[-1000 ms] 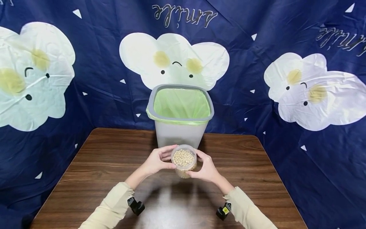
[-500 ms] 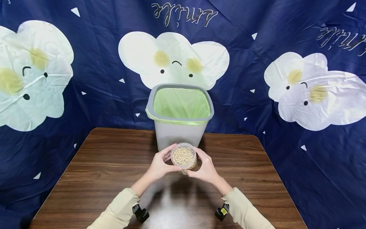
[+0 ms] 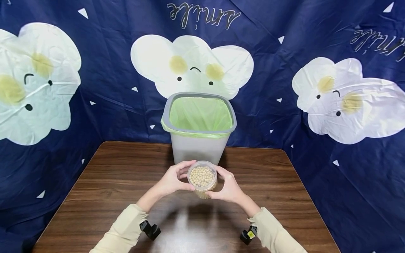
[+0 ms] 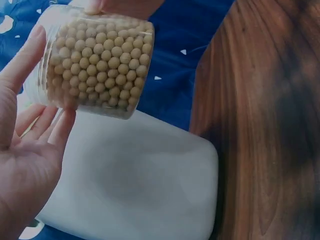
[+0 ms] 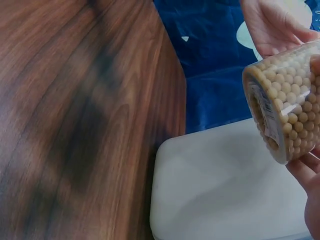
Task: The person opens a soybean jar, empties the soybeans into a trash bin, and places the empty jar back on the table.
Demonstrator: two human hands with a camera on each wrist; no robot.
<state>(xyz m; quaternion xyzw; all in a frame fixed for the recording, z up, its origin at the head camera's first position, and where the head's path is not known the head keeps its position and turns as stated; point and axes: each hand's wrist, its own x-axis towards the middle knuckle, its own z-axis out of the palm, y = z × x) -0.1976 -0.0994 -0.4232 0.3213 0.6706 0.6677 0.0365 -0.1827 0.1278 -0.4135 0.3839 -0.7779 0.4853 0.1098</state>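
A clear round plastic jar [image 3: 202, 177] full of small tan balls is held above the table, in front of the bin. My left hand [image 3: 173, 180] grips its left side, thumb toward me and fingers behind. From the right, my right hand [image 3: 229, 187] holds it in the same way. Many balls show through the side of the jar [image 4: 102, 65] in the left wrist view. A printed label can be seen at the base of the jar [image 5: 287, 105] in the right wrist view. Whether a clear lid covers the top, I cannot tell.
A pale bin [image 3: 199, 147] with a grey rim and green liner [image 3: 200, 114] stands just beyond the jar, at the back of the brown wooden table [image 3: 126, 168]. Dark blue cloth [image 3: 272, 59] with cloud prints surrounds the table on three sides.
Both hands keep hold of the jar throughout. It tipped and rose slightly toward the bin half a second ago, then came back down. My left hand shifted inward and back out.
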